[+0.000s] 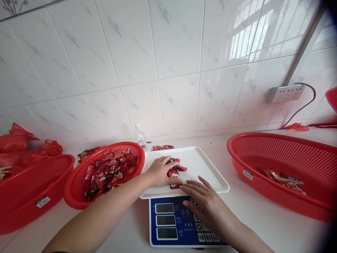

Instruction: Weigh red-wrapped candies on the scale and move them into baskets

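My left hand (161, 172) rests on a white tray (205, 168) atop a blue-faced scale (173, 222), its fingers curled over a small pile of red candy packets (176, 169). My right hand (204, 198) lies flat with fingers stretched out, over the front edge of the tray and the scale's keypad, holding nothing. A round red basket (79, 182) full of the same red packets stands just left of the tray.
A large red basket (286, 151) with a few packets stands at the right. A red basin (23, 193) and red plastic bags (18, 144) sit at the left. A clear bottle (140, 136) and loose packets (163, 147) lie by the tiled wall. A power strip (285, 93) hangs on it.
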The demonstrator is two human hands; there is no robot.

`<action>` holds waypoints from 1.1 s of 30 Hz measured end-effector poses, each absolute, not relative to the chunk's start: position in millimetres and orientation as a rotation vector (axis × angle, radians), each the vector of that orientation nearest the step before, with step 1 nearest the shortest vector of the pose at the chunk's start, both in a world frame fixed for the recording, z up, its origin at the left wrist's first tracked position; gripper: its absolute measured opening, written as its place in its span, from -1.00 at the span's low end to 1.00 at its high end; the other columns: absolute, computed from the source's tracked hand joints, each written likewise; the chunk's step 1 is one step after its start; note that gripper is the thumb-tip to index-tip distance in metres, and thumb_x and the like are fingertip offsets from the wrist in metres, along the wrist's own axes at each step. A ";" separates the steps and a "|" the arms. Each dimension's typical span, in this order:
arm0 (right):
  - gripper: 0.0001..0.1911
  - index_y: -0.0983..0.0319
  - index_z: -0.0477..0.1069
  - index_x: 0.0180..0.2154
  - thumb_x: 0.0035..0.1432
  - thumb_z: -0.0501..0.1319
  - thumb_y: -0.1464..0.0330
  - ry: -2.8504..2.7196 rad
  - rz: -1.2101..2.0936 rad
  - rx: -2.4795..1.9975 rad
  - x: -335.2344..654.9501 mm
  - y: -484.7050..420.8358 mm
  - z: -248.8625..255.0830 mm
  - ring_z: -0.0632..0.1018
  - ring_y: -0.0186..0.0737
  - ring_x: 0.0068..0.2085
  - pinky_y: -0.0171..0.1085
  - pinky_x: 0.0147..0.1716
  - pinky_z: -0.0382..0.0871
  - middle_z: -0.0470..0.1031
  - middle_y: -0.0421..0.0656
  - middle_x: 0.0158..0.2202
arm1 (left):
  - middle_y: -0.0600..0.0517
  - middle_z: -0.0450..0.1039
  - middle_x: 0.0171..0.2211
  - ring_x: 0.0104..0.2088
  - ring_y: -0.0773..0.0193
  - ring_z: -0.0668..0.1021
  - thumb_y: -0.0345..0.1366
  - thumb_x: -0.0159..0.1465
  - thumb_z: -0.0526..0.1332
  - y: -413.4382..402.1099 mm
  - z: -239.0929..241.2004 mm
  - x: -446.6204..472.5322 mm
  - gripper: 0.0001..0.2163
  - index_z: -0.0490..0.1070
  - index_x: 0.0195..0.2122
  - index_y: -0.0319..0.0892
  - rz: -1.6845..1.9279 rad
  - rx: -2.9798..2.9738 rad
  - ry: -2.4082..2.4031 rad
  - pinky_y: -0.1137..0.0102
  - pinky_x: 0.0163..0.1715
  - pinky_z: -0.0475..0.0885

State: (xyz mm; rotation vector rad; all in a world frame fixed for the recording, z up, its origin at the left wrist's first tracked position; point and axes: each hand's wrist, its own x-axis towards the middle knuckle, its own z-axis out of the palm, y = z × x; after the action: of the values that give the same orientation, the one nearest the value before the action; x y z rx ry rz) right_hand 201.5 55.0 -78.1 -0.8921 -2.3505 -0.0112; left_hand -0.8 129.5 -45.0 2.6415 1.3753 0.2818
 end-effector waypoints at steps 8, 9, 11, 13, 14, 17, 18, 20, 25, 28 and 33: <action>-0.73 0.19 0.40 -0.04 0.24 0.09 0.38 -2.366 -0.035 -0.882 201.7 55.0 -78.3 0.52 -0.05 -0.03 0.17 0.05 0.29 0.54 -0.06 -0.08 | -0.12 0.41 -0.09 -0.10 0.01 0.45 0.20 0.19 0.00 126.7 -53.2 3.1 -0.42 0.37 0.03 -0.13 0.421 2.779 1.507 0.20 -0.14 0.35; -0.74 0.19 0.40 -0.04 0.24 0.09 0.38 -2.365 -0.039 -0.878 201.7 55.3 -78.5 0.52 -0.05 -0.03 0.17 0.05 0.30 0.54 -0.06 -0.08 | -0.11 0.42 -0.11 -0.12 0.03 0.46 0.19 0.20 0.00 126.3 -53.4 3.4 -0.44 0.37 0.02 -0.12 0.418 2.794 1.506 0.23 -0.18 0.36; -0.74 0.20 0.41 -0.04 0.24 0.09 0.37 -2.364 -0.040 -0.872 201.5 55.9 -78.9 0.53 -0.05 -0.03 0.15 0.05 0.30 0.55 -0.06 -0.09 | -0.10 0.44 -0.16 -0.14 0.05 0.47 0.16 0.23 -0.01 125.9 -53.7 3.6 -0.47 0.37 0.00 -0.12 0.416 2.821 1.504 0.26 -0.23 0.37; -0.73 0.20 0.40 -0.03 0.25 0.09 0.38 -2.358 -0.036 -0.864 201.4 56.2 -79.2 0.53 -0.06 -0.04 0.14 0.05 0.31 0.55 -0.05 -0.09 | -0.09 0.45 -0.19 -0.16 0.06 0.48 0.13 0.25 0.00 125.9 -54.0 3.5 -0.52 0.38 -0.03 -0.12 0.416 2.826 1.505 0.29 -0.26 0.37; -0.72 0.19 0.40 -0.02 0.25 0.08 0.38 -2.355 -0.032 -0.859 201.4 56.2 -79.3 0.53 -0.07 -0.04 0.14 0.05 0.31 0.55 -0.05 -0.09 | -0.08 0.46 -0.19 -0.16 0.07 0.49 0.11 0.25 0.02 126.1 -53.9 3.4 -0.54 0.39 -0.05 -0.11 0.429 2.809 1.513 0.30 -0.27 0.37; -0.71 0.17 0.39 0.00 0.26 0.08 0.37 -2.345 -0.015 -0.852 201.6 56.3 -79.7 0.53 -0.07 -0.03 0.13 0.06 0.31 0.55 -0.06 -0.09 | -0.04 0.49 -0.22 -0.20 0.11 0.51 0.05 0.24 0.09 127.4 -52.8 3.7 -0.63 0.42 -0.13 -0.09 0.578 2.655 1.560 0.33 -0.29 0.37; -0.70 0.17 0.39 0.01 0.26 0.08 0.36 -2.344 -0.010 -0.853 201.8 56.4 -79.8 0.53 -0.07 -0.03 0.13 0.06 0.31 0.55 -0.07 -0.09 | -0.02 0.51 -0.25 -0.24 0.13 0.52 0.04 0.23 0.11 128.0 -51.9 3.8 -0.65 0.42 -0.16 -0.09 0.655 2.573 1.575 0.34 -0.31 0.37; -0.70 0.16 0.38 0.02 0.27 0.08 0.34 -2.342 -0.003 -0.855 202.2 56.6 -80.2 0.53 -0.07 -0.03 0.13 0.05 0.31 0.55 -0.07 -0.09 | 0.01 0.52 -0.32 -0.32 0.17 0.54 0.02 0.21 0.14 129.6 -48.5 2.8 -0.67 0.42 -0.20 -0.11 0.822 2.388 1.580 0.36 -0.34 0.37; -0.72 0.15 0.40 -0.01 0.26 0.09 0.33 -2.317 -0.002 -0.847 202.7 57.3 -81.9 0.54 -0.09 -0.05 0.09 0.06 0.33 0.55 -0.09 -0.10 | 0.04 0.54 -0.39 -0.38 0.23 0.54 -0.03 0.17 0.18 131.9 -21.5 -25.0 -0.71 0.42 -0.27 -0.15 1.273 2.035 1.631 0.41 -0.35 0.38; -0.73 0.16 0.42 -0.04 0.25 0.09 0.32 -2.291 -0.023 -0.838 203.3 57.7 -83.4 0.56 -0.09 -0.07 0.08 0.05 0.35 0.56 -0.10 -0.11 | 0.02 0.54 -0.36 -0.37 0.23 0.54 -0.03 0.17 0.17 127.9 7.2 -71.8 -0.70 0.40 -0.29 -0.18 1.477 1.924 1.749 0.42 -0.36 0.38; -0.71 0.16 0.41 -0.02 0.27 0.07 0.30 -2.299 -0.034 -0.832 203.8 58.6 -84.6 0.56 -0.09 -0.07 0.08 0.03 0.37 0.56 -0.10 -0.10 | 0.09 0.48 -0.38 -0.36 0.26 0.50 0.00 0.16 0.14 102.2 51.4 -178.3 -0.69 0.37 -0.30 -0.15 1.484 1.640 2.588 0.47 -0.37 0.34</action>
State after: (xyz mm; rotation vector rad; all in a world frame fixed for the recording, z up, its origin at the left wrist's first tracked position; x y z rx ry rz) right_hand 203.8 58.6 -84.6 -0.8318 -2.2994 -0.0340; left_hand -178.3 102.2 51.4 1.6400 2.5881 1.4839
